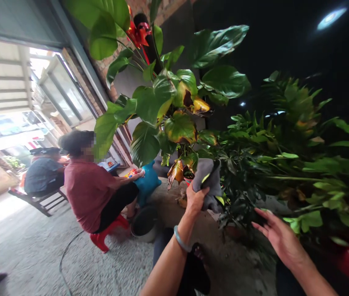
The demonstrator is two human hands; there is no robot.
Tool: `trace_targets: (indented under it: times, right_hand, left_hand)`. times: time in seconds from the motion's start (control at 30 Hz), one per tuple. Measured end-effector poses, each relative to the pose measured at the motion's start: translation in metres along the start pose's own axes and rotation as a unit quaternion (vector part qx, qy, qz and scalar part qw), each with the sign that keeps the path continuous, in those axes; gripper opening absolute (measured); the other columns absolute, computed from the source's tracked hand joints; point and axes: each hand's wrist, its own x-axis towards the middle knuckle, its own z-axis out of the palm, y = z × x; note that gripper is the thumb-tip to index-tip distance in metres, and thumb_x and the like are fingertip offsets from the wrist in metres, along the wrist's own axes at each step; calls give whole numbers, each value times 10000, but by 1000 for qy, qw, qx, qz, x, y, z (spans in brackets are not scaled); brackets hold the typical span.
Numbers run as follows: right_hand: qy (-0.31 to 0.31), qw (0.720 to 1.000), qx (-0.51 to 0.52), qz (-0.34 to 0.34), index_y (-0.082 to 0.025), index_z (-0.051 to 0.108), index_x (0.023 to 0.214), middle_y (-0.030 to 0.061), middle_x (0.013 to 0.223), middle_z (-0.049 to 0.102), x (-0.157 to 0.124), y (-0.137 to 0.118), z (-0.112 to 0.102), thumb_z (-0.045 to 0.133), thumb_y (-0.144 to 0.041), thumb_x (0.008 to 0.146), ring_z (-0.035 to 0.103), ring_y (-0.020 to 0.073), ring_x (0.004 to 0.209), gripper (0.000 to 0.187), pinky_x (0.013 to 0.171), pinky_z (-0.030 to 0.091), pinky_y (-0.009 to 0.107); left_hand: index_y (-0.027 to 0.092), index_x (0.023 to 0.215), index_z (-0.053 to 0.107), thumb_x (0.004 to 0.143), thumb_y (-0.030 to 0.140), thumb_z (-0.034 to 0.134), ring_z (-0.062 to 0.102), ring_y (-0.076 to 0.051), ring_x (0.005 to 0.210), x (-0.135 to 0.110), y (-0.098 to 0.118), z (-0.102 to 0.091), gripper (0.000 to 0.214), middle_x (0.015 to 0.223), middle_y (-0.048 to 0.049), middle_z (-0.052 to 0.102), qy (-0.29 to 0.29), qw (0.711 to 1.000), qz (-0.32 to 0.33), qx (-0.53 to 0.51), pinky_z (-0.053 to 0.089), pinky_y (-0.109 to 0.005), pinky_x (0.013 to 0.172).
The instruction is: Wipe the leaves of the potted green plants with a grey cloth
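My left hand is closed on a grey cloth, which is bunched up beside the dark foliage. A slim yellow-green leaf edge shows against the cloth. My right hand is open, its fingers apart and pointing left, close to the dark green leaves of a low plant. Whether its fingertips touch a leaf I cannot tell. Above my left hand rises a tall plant with broad leaves, some of them yellowed and browned. Its red pot is partly hidden.
Feathery green plants fill the right side. At left, a person in a red shirt sits on a red stool, near a dark bucket and a blue object. Another person sits farther back. A hose crosses the concrete floor.
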Motion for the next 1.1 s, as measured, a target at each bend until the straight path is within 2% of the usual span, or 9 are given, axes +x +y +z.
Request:
trace_targets:
  times: [0.1, 0.23, 0.33, 0.47, 0.6, 0.7, 0.8, 1.0, 1.1]
  right_hand:
    - [9, 1000, 0, 0, -237, 677, 622, 60, 797, 723, 0, -1, -2, 824, -371, 392, 623, 268, 914, 305, 594, 569, 354]
    - [22, 1000, 17, -1, -258, 663, 618, 32, 744, 716, 1, -10, -12, 817, -367, 400, 614, 201, 722, 288, 527, 558, 310]
    - [23, 999, 27, 2, -263, 655, 616, 29, 742, 715, 4, -12, -15, 805, -369, 429, 606, 194, 693, 262, 537, 561, 322]
    - [9, 1000, 29, -2, -257, 651, 636, 39, 767, 710, 7, -3, -10, 771, -399, 534, 618, 220, 785, 212, 612, 562, 364]
    - [-11, 1000, 21, -10, -245, 649, 667, 59, 804, 710, 7, 4, -7, 769, -421, 557, 619, 270, 932, 240, 678, 551, 408]
    - [-2, 1000, 18, -8, -245, 647, 675, 57, 787, 708, 7, 2, -11, 776, -392, 531, 627, 265, 869, 243, 646, 551, 403]
    - [19, 999, 26, 2, -257, 638, 664, 33, 749, 700, 8, -5, -15, 761, -363, 529, 611, 223, 746, 211, 589, 548, 368]
    - [-1, 999, 36, 22, -251, 628, 660, 40, 812, 699, 5, -7, -8, 737, -399, 585, 615, 228, 868, 199, 651, 554, 366]
    - [-18, 999, 30, 29, -253, 633, 673, 57, 863, 714, 3, -3, -4, 743, -434, 584, 602, 253, 983, 230, 711, 552, 393]
  left_hand:
    - [145, 753, 665, 441, 134, 672, 472, -110, 615, -18, -32, 0, 313, 618, 45, 571, -84, 989, -71, 98, 398, -215, 586]
    - [142, 631, 645, 410, 130, 685, 414, -89, 543, -50, -56, -31, 225, 533, 69, 501, -233, 934, -169, 214, 315, -200, 494]
    - [135, 682, 670, 446, 160, 660, 450, -103, 579, -45, -29, -44, 237, 568, 50, 538, -179, 963, -108, 172, 349, -198, 520]
    - [132, 847, 698, 473, 200, 685, 519, -131, 663, -14, 13, -22, 380, 684, 19, 621, -47, 997, 14, 55, 438, -223, 628]
    - [136, 839, 697, 467, 171, 685, 535, -130, 638, -16, 2, 5, 374, 667, 17, 631, 2, 1000, -24, -10, 449, -237, 627]
    - [141, 791, 716, 433, 136, 698, 541, -131, 574, -46, -19, 3, 359, 632, 9, 647, -129, 978, -161, -9, 448, -248, 586]
    - [144, 788, 735, 407, 144, 729, 574, -152, 583, -66, -12, -11, 380, 653, -8, 676, -244, 941, -233, -7, 462, -255, 581]
    - [147, 887, 711, 457, 210, 745, 611, -167, 705, -25, 54, 5, 436, 784, -16, 700, -113, 990, -31, -83, 503, -267, 686]
    - [144, 882, 689, 497, 202, 733, 575, -142, 708, -11, 51, 27, 391, 766, 3, 669, -68, 996, 34, -51, 485, -245, 686]
